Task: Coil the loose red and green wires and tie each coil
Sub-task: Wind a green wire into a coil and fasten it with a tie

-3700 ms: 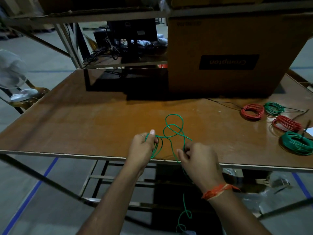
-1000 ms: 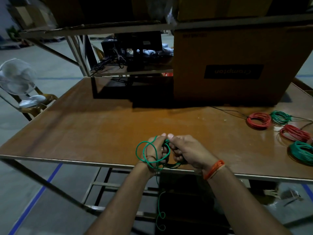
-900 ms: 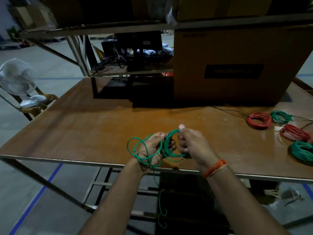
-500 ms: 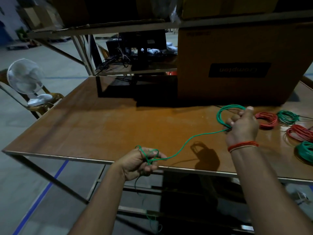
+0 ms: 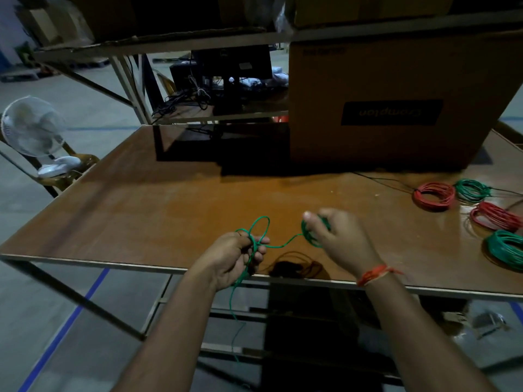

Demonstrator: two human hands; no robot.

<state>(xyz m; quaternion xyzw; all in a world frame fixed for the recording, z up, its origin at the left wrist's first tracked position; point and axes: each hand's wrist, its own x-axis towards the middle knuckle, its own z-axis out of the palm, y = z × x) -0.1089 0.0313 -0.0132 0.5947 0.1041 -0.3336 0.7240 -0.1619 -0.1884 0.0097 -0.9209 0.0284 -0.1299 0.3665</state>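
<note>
Over the table's near edge (image 5: 119, 264), the left hand (image 5: 232, 257) pinches the green wire (image 5: 283, 244) while the right hand (image 5: 336, 241) curls round its small coil, bare tabletop beyond both sets of fingertips.

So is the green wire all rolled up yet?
Not yet. The green wire stretches between left hand and right hand, and hangs below the table.

Brown table (image 5: 141, 210) w/ cardboard box (image 5: 396, 103), red coils (image 5: 434, 195), green coils (image 5: 506, 250) at right.

Surface (image 5: 169, 210): box (image 5: 396, 94) placed at rear right; four coils (image 5: 434, 195) laid at right edge; fan (image 5: 34, 128) stood on chair (image 5: 70, 171) beyond left edge.
</note>
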